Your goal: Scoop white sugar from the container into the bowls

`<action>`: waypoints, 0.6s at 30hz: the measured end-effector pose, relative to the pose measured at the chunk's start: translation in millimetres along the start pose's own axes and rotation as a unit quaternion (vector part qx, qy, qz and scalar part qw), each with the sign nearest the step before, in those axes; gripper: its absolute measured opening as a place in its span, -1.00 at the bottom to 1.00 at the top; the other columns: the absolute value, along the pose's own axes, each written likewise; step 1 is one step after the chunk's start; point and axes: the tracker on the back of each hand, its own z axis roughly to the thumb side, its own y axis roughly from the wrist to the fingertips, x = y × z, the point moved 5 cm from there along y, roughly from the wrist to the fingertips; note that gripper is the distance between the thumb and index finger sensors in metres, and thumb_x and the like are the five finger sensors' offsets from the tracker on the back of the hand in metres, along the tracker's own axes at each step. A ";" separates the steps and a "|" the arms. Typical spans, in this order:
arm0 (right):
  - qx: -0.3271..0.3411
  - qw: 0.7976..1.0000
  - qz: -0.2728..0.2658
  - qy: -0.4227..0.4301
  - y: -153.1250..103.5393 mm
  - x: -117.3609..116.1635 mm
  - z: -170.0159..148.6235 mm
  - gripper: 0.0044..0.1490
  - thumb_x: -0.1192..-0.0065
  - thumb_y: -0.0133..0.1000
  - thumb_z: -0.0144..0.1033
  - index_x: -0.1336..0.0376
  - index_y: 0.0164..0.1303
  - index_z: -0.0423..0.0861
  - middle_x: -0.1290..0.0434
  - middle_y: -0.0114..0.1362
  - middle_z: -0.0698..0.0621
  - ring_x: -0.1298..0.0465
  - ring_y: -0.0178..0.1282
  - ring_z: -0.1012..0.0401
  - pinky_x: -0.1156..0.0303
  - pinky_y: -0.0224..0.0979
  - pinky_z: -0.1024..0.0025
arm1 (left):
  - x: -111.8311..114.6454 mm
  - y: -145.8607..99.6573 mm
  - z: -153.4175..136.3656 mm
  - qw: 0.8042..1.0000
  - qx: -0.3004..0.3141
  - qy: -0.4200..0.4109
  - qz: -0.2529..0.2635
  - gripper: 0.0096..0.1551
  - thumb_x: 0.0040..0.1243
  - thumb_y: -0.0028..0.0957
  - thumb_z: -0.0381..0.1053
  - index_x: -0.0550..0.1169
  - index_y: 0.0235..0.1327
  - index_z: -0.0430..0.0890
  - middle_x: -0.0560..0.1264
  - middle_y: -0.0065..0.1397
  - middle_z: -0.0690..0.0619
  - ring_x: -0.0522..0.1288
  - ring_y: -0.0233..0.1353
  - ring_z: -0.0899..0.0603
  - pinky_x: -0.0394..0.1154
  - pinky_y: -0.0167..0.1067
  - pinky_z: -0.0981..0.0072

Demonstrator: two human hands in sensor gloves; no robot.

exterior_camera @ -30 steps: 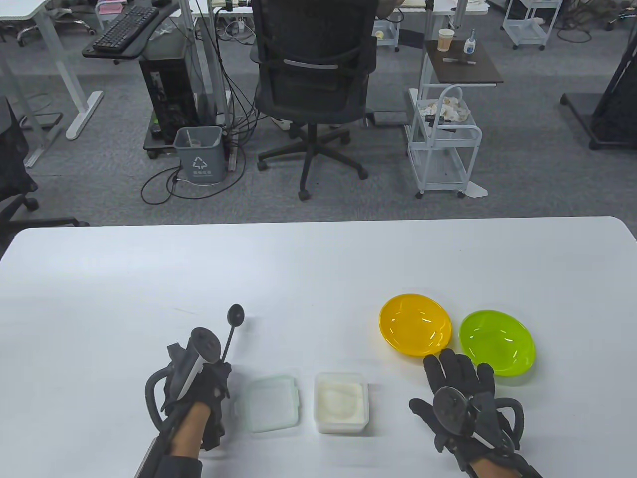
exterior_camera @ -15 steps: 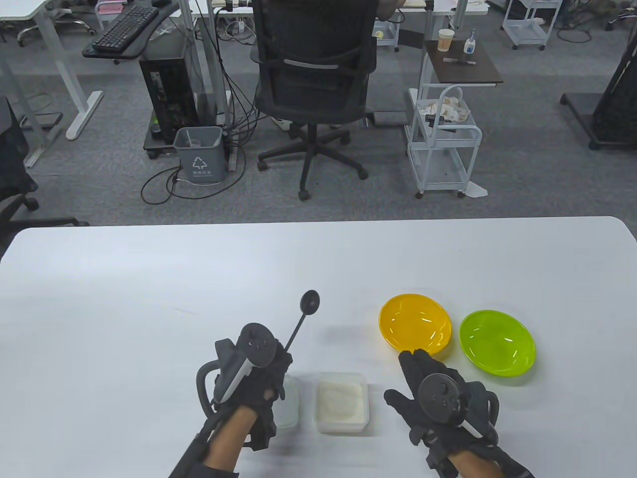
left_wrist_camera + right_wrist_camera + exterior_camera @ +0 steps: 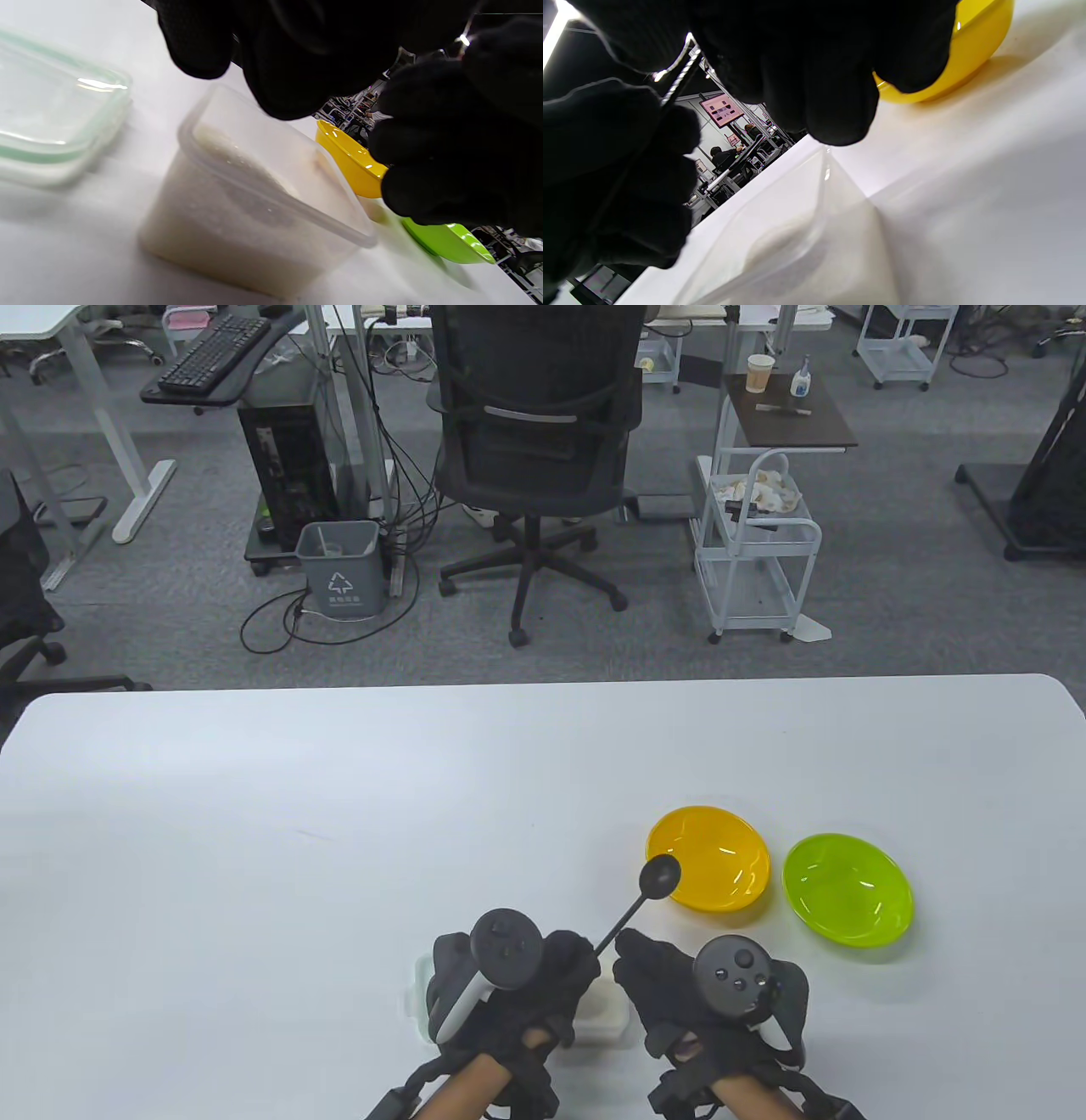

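Observation:
The left hand (image 3: 567, 960) grips a black spoon (image 3: 632, 903) by its handle. The spoon head hangs just left of the yellow bowl (image 3: 717, 857). The right hand (image 3: 645, 965) is close beside the handle, fingers curled; I cannot tell whether it touches. Both hands hover over the clear sugar container (image 3: 607, 1016), which is mostly hidden in the table view. The left wrist view shows the container (image 3: 254, 203) full of white sugar, and the right wrist view shows its corner (image 3: 806, 250). The green bowl (image 3: 848, 889) sits right of the yellow one. Both bowls look empty.
The container's clear lid (image 3: 414, 997) lies on the table to the container's left, mostly under the left hand; it shows in the left wrist view (image 3: 46, 123). The white table (image 3: 339, 814) stretches far and left. Office chairs and carts stand beyond its far edge.
The left hand has carried the spoon rightward from beside the lid to over the container. The right hand has moved left from near the bowls to meet it at the spoon handle.

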 end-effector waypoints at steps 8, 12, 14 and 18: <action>-0.054 0.995 0.016 0.085 -0.6 -5.6 -13.8 -0.44 -0.22 0.11 0.07 -0.39 0.27 0.10 -0.61 0.25 -0.05 -0.70 0.04 0.13 -0.47 0.34 0.11 | 10.9 -12.7 28.5 0.993 0.072 0.084 0.038 -0.54 0.14 0.02 0.28 0.51 0.18 0.27 0.61 0.16 0.34 0.70 0.11 0.18 0.51 0.38 0.13; -0.069 0.992 0.019 0.107 -1.3 -7.6 -19.0 -0.45 -0.24 0.11 0.04 -0.38 0.28 0.09 -0.60 0.26 -0.06 -0.69 0.04 0.13 -0.47 0.35 0.11 | 13.4 -16.7 35.2 0.988 0.090 0.117 0.051 -0.52 0.15 0.02 0.25 0.53 0.21 0.22 0.63 0.18 0.34 0.71 0.12 0.17 0.51 0.38 0.12; -0.068 0.993 0.014 0.098 -1.5 -7.1 -19.5 -0.48 -0.23 0.13 0.01 -0.38 0.27 0.10 -0.60 0.24 -0.05 -0.70 0.03 0.14 -0.48 0.34 0.11 | 13.9 -17.1 36.2 0.987 0.095 0.119 0.050 -0.52 0.15 0.02 0.24 0.53 0.22 0.23 0.62 0.21 0.35 0.71 0.15 0.16 0.50 0.39 0.10; -0.053 0.996 -0.002 0.069 -1.4 -0.7 -18.9 -0.48 -0.21 0.13 -0.01 -0.36 0.27 0.07 -0.60 0.22 -0.05 -0.70 0.01 0.14 -0.49 0.32 0.11 | 11.3 -17.2 34.8 0.982 0.107 0.141 0.065 -0.41 0.13 -0.05 0.38 0.51 0.29 0.31 0.60 0.31 0.36 0.68 0.27 0.11 0.47 0.44 0.03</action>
